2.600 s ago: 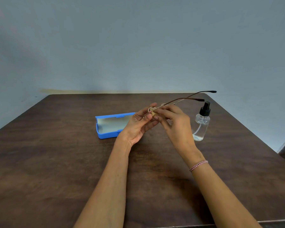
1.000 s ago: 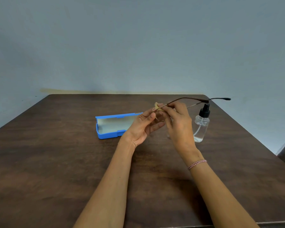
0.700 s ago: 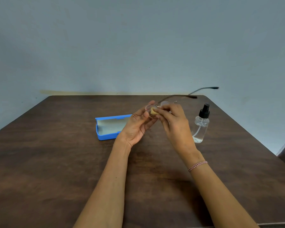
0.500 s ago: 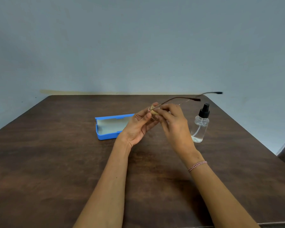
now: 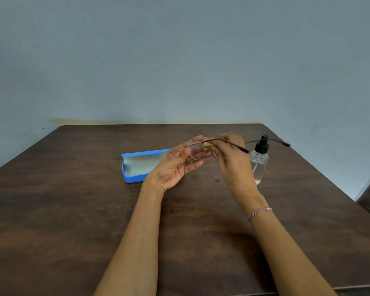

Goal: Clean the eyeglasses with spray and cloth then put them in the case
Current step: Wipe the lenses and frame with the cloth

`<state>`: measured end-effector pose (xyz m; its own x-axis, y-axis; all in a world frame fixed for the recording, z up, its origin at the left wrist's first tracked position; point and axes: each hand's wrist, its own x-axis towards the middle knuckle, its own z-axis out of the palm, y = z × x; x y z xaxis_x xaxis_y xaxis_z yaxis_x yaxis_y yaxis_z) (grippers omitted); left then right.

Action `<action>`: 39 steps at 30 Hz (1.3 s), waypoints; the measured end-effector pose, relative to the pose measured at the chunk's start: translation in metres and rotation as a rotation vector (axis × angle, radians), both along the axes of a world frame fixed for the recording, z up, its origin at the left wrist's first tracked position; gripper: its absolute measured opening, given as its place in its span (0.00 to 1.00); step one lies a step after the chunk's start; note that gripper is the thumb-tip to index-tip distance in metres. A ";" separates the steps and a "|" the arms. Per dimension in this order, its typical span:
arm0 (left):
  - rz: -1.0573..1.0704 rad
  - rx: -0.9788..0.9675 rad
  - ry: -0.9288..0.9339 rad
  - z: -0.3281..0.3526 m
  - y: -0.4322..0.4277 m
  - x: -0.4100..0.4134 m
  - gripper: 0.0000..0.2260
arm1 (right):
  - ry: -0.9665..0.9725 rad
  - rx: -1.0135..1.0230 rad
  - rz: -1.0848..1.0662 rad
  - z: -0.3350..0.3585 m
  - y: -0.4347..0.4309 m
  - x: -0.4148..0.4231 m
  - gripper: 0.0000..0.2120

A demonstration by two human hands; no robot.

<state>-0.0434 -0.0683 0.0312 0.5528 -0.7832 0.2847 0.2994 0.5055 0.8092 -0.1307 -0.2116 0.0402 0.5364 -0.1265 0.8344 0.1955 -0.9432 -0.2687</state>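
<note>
Above the table (image 5: 73, 210) middle, I see the left hand (image 5: 175, 165) pinching the eyeglasses (image 5: 193, 144) by one lens rim, thumb in front, fingers behind. Right hand (image 5: 233, 161) pinches a small yellow cloth (image 5: 207, 143) against the frame; slightly blurred. Temples are unfolded, pointing right. Spray bottle (image 5: 259, 165) stands upright just right of that hand. Blue case (image 5: 137, 167) lies open on the table behind the left hand. Bracelet (image 5: 259, 213) on right wrist.

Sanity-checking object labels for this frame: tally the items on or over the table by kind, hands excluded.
eyeglasses: 1
cloth: 1
spray bottle: 1
blue case: 1
Total: 4
</note>
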 end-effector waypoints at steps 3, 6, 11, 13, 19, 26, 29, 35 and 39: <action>-0.006 -0.008 0.017 0.001 0.003 -0.002 0.21 | 0.064 -0.071 -0.034 0.000 -0.003 -0.001 0.19; -0.010 -0.014 0.038 0.003 0.003 -0.004 0.19 | 0.076 0.020 -0.062 0.002 -0.007 -0.005 0.26; 0.018 -0.030 0.071 0.004 0.006 -0.004 0.17 | 0.029 -0.050 -0.010 0.001 -0.002 -0.002 0.18; 0.018 -0.037 0.079 0.003 0.006 -0.002 0.20 | 0.069 -0.009 -0.033 0.001 -0.005 -0.003 0.24; 0.020 -0.085 0.117 0.003 0.007 0.004 0.23 | 0.040 -0.064 -0.040 -0.001 0.002 0.000 0.19; 0.072 -0.159 0.200 0.003 0.008 0.009 0.24 | 0.023 -0.068 -0.081 -0.001 0.002 0.000 0.13; 0.078 -0.189 0.246 0.002 0.010 0.010 0.24 | 0.014 -0.110 -0.028 -0.002 0.004 0.001 0.12; 0.058 -0.159 0.225 0.002 0.005 0.007 0.25 | -0.029 -0.139 -0.070 -0.002 0.001 0.000 0.12; 0.110 -0.079 0.104 0.001 0.000 0.005 0.33 | -0.090 -0.135 -0.074 0.000 -0.001 -0.002 0.10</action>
